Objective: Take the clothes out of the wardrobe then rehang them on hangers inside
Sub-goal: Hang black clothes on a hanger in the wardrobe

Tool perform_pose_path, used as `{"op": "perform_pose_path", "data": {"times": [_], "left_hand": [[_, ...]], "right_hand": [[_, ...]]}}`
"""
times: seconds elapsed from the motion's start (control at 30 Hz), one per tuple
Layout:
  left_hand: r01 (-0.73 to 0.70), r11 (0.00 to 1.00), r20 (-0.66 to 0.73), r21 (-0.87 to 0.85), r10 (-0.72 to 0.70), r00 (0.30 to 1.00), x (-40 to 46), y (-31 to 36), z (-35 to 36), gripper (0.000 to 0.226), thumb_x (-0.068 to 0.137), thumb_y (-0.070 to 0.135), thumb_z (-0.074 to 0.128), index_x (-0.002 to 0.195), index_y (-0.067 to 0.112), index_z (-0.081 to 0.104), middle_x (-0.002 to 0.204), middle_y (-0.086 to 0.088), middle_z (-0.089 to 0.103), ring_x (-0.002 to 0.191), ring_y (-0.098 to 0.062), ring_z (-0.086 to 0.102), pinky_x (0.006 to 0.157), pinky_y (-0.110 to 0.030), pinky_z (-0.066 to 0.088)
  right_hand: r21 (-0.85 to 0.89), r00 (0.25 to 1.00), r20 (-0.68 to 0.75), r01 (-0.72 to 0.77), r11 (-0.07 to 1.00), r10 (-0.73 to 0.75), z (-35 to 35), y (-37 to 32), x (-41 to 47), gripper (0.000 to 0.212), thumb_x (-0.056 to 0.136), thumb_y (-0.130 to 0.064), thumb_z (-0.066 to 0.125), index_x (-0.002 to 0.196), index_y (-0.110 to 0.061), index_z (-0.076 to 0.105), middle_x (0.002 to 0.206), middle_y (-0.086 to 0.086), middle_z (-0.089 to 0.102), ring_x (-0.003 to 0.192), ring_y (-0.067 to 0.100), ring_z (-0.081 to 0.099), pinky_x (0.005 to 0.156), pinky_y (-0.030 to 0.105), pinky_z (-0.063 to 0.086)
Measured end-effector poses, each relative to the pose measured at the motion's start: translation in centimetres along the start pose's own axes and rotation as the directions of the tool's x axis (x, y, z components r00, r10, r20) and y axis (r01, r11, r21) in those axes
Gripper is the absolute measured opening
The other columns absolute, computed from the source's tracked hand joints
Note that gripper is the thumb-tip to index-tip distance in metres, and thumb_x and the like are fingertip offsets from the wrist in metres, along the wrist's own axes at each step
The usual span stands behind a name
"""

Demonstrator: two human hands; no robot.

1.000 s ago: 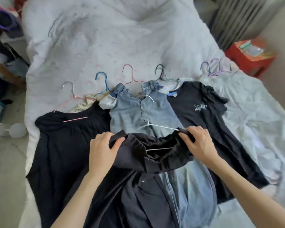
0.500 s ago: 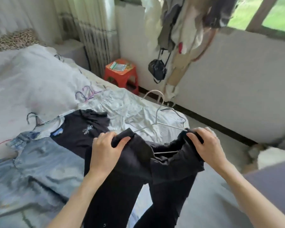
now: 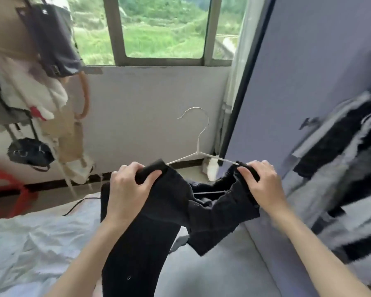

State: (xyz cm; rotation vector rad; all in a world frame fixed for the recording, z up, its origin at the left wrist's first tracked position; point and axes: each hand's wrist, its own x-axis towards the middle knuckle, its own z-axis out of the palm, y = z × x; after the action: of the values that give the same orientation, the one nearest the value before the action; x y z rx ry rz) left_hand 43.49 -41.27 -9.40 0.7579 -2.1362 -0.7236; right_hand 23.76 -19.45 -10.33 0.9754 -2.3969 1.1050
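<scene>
A black garment (image 3: 154,215) hangs on a white wire hanger (image 3: 198,146), held up in front of me. My left hand (image 3: 129,189) grips the garment's left shoulder end over the hanger. My right hand (image 3: 259,183) grips the right end the same way. The hanger's hook points up and left. The cloth drapes down between my forearms. At the right stands the wardrobe (image 3: 308,103) with its purple side panel, and blurred dark and grey clothes (image 3: 351,179) hang inside it.
A bed with a pale sheet (image 3: 30,243) lies at lower left. A red stool (image 3: 4,189) stands by the wall. Bags and clothes (image 3: 36,82) hang at upper left. A window (image 3: 159,28) is straight ahead above a white wall.
I have lifted the black garment on its hanger off the bed and turned right. The view swung from the bed with laid-out clothes to the window and wardrobe. Both hands keep their grip.
</scene>
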Motion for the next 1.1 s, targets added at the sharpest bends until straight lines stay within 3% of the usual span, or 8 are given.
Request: {"op": "perform_pose_path", "data": {"times": [0.2, 0.37, 0.47, 0.63, 0.77, 0.83, 0.97, 1.1], "left_hand": [[-0.168, 0.967, 0.173, -0.193, 0.202, 0.964, 6.0, 5.1, 7.7, 0.021, 0.082, 0.031, 0.066, 0.078, 0.011, 0.059, 0.071, 0.015, 0.048, 0.070, -0.001, 0.040, 0.080, -0.028, 0.032], [-0.191, 0.922, 0.308, -0.336, 0.299, 0.903, 8.7, 8.4, 13.1, 0.021, 0.083, 0.033, 0.065, 0.076, 0.015, 0.057, 0.075, 0.010, 0.054, 0.079, 0.009, 0.043, 0.081, -0.029, 0.032], [-0.226, 0.892, 0.360, -0.391, 0.375, 0.854, 9.7, 10.8, 15.9, 0.021, 0.084, 0.034, 0.064, 0.076, 0.017, 0.055, 0.076, 0.011, 0.053, 0.079, 0.012, 0.041, 0.080, -0.028, 0.029], [-0.323, 0.828, 0.394, -0.459, 0.515, 0.762, 11.3, 16.9, 21.0, 0.028, 0.083, 0.038, 0.063, 0.072, 0.015, 0.052, 0.071, 0.009, 0.049, 0.075, 0.006, 0.039, 0.078, -0.028, 0.028], [-0.391, 0.765, 0.387, -0.511, 0.612, 0.690, 11.1, 21.6, 25.5, 0.030, 0.083, 0.041, 0.061, 0.077, 0.012, 0.055, 0.071, 0.010, 0.049, 0.071, -0.003, 0.039, 0.080, -0.029, 0.029], [-0.391, 0.750, 0.409, -0.534, 0.634, 0.657, 10.5, 23.6, 27.9, 0.033, 0.084, 0.042, 0.061, 0.078, 0.010, 0.058, 0.073, 0.005, 0.053, 0.071, -0.007, 0.040, 0.081, -0.031, 0.032], [-0.359, 0.730, 0.455, -0.582, 0.658, 0.600, 9.3, 27.7, 32.8, 0.033, 0.083, 0.046, 0.060, 0.076, 0.014, 0.057, 0.074, 0.002, 0.056, 0.078, -0.020, 0.049, 0.080, -0.034, 0.037], [-0.297, 0.733, 0.511, -0.612, 0.653, 0.559, 7.8, 31.9, 37.1, 0.028, 0.082, 0.050, 0.058, 0.074, 0.023, 0.053, 0.077, 0.000, 0.057, 0.082, -0.023, 0.050, 0.076, -0.029, 0.033]], "right_hand": [[-0.154, 0.968, -0.228, -0.142, 0.978, 0.104, -6.0, 3.9, 1.3, 0.051, 0.082, -0.057, 0.042, 0.078, -0.011, 0.063, 0.069, -0.017, 0.045, 0.075, 0.019, 0.049, 0.073, 0.029, 0.036], [-0.225, 0.922, -0.340, -0.273, 0.935, 0.187, -9.3, 5.8, 1.0, 0.044, 0.081, -0.053, 0.054, 0.077, -0.011, 0.065, 0.070, -0.017, 0.046, 0.078, 0.016, 0.049, 0.077, 0.032, 0.041], [-0.266, 0.890, -0.391, -0.353, 0.897, 0.235, -11.2, 7.3, 0.4, 0.052, 0.081, -0.061, 0.052, 0.081, -0.012, 0.068, 0.075, -0.005, 0.058, 0.082, 0.020, 0.053, 0.078, 0.035, 0.044], [-0.259, 0.786, -0.554, -0.475, 0.841, 0.274, -14.7, 9.5, -0.4, 0.050, 0.079, -0.056, 0.049, 0.078, -0.010, 0.069, 0.068, -0.018, 0.050, 0.078, 0.019, 0.054, 0.074, 0.028, 0.040], [-0.278, 0.700, -0.663, -0.558, 0.782, 0.264, -17.1, 12.0, -1.6, 0.037, 0.081, -0.039, 0.065, 0.073, -0.003, 0.065, 0.064, -0.004, 0.051, 0.070, 0.025, 0.054, 0.067, 0.027, 0.039], [-0.272, 0.675, -0.685, -0.585, 0.764, 0.273, -18.6, 13.7, -2.2, 0.029, 0.082, -0.030, 0.069, 0.072, -0.003, 0.064, 0.063, -0.009, 0.049, 0.071, 0.026, 0.054, 0.069, 0.028, 0.039], [-0.331, 0.652, -0.736, -0.583, 0.742, 0.184, -21.9, 16.6, -2.4, 0.044, 0.081, -0.044, 0.052, 0.064, -0.004, 0.061, 0.058, -0.022, 0.034, 0.063, 0.009, 0.040, 0.063, 0.018, 0.029], [-0.376, 0.631, -0.738, -0.678, 0.631, 0.239, -25.7, 19.6, -2.8, 0.051, 0.082, -0.053, 0.044, 0.068, -0.008, 0.061, 0.058, -0.010, 0.045, 0.065, 0.021, 0.050, 0.059, 0.027, 0.036]]}}
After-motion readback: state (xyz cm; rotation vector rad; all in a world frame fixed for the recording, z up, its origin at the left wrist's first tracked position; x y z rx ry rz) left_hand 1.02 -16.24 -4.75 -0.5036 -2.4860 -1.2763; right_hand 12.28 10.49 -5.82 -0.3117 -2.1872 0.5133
